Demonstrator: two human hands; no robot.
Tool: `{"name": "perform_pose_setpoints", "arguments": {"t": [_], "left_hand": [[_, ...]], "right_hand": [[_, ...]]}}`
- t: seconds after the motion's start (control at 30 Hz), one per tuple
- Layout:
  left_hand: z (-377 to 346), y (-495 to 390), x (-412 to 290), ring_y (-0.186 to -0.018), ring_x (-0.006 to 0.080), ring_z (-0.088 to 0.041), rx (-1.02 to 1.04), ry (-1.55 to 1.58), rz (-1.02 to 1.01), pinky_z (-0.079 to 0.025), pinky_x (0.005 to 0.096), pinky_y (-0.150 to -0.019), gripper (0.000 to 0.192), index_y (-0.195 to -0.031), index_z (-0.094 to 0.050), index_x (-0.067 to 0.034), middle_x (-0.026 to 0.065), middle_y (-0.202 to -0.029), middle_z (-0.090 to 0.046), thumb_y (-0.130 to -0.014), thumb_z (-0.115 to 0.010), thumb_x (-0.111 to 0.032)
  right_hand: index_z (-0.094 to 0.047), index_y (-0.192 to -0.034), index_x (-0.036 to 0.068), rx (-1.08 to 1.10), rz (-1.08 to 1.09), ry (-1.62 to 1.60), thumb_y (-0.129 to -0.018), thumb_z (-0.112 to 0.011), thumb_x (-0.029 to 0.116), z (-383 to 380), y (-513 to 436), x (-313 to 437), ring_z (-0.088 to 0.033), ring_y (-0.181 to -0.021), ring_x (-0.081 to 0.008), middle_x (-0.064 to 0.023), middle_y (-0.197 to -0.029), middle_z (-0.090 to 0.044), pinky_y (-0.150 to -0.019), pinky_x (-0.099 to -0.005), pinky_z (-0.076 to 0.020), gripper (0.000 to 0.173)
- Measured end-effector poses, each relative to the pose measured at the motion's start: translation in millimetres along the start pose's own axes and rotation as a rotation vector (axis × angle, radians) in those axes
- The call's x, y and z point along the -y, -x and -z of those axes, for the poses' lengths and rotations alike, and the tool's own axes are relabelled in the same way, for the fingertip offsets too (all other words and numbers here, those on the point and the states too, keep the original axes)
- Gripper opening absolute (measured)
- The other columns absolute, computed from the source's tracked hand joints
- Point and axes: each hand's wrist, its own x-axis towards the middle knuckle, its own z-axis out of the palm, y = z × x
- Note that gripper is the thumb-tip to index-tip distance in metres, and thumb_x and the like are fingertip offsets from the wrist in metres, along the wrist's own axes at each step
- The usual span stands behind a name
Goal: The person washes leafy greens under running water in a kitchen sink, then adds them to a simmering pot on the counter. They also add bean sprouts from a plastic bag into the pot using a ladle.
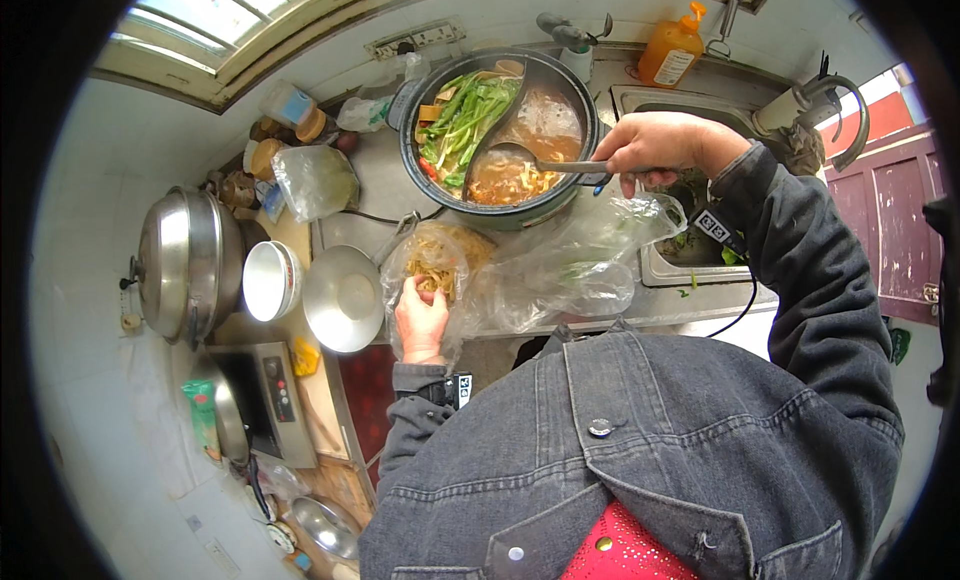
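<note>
My right hand grips the handle of a metal ladle over an electric hot pot with a curved divider. The ladle's bowl dips into the brownish-red broth on the pot's right side, close to the divider. Green leafy vegetables fill the left side, with some tan pieces at the edge. Below the pot, my left hand has its fingertips closed on yellowish food strips in an open clear plastic bag. What the strips are, I cannot tell.
Another clear plastic bag holds something green beside a steel sink. A metal wok, stacked white bowls and a large lidded pot stand left. An orange pump bottle is behind the sink. An induction cooker sits lower left.
</note>
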Motion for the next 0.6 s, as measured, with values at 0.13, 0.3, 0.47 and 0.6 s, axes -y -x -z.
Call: {"name": "perform_pose_setpoints", "arguments": {"t": [0.13,0.3,0.47,0.6], "left_hand": [[6.4,1.9,-3.9,-0.075,0.0298,-0.068,-0.016,0.025,0.007,-0.053,0.0419,-0.073,0.035,-0.114,-0.065,-0.007,0.01,-0.075,-0.068,-0.082,-0.074,-0.015],[22.0,-2.4,-17.0,-0.071,0.0276,-0.065,-0.099,0.024,-0.032,-0.052,0.0411,-0.069,0.029,-0.111,-0.066,-0.008,0.0085,-0.074,-0.065,-0.083,-0.072,-0.014],[30.5,-7.5,-28.5,-0.07,0.0259,-0.065,-0.141,0.051,-0.072,-0.052,0.0392,-0.067,0.027,-0.11,-0.067,-0.008,0.0078,-0.075,-0.065,-0.084,-0.071,-0.014],[27.3,-6.5,-31.9,-0.069,0.0252,-0.065,-0.118,0.066,-0.06,-0.052,0.0384,-0.066,0.025,-0.109,-0.067,-0.008,0.0078,-0.074,-0.065,-0.085,-0.071,-0.014]], "right_hand": [[-0.057,-0.135,-0.007,0.046,0.021,-0.317,-0.096,-0.053,0.007,16.0,0.1,-33.8,-0.045,-0.042,-0.0027,-0.009,-0.075,-0.069,-0.034,-0.0187,-0.0355,0.041],[-0.059,-0.133,-0.006,0.011,0.062,-0.387,-0.097,-0.054,0.008,16.0,9.6,-43.3,-0.046,-0.043,-0.0025,-0.008,-0.075,-0.07,-0.035,-0.0191,-0.0372,0.039],[-0.063,-0.131,0.002,-0.266,0.077,0.259,-0.095,-0.054,0.009,4.6,37.6,-22.5,-0.053,-0.048,-0.0069,-0.0045,-0.072,-0.068,-0.046,-0.0251,-0.0464,0.037],[-0.066,-0.123,0.003,-0.523,0.338,0.735,-0.089,-0.058,0.005,-7.6,50.1,-10.3,-0.065,-0.062,-0.0275,-0.0161,-0.073,-0.068,-0.062,-0.0366,-0.0539,0.035]]}}
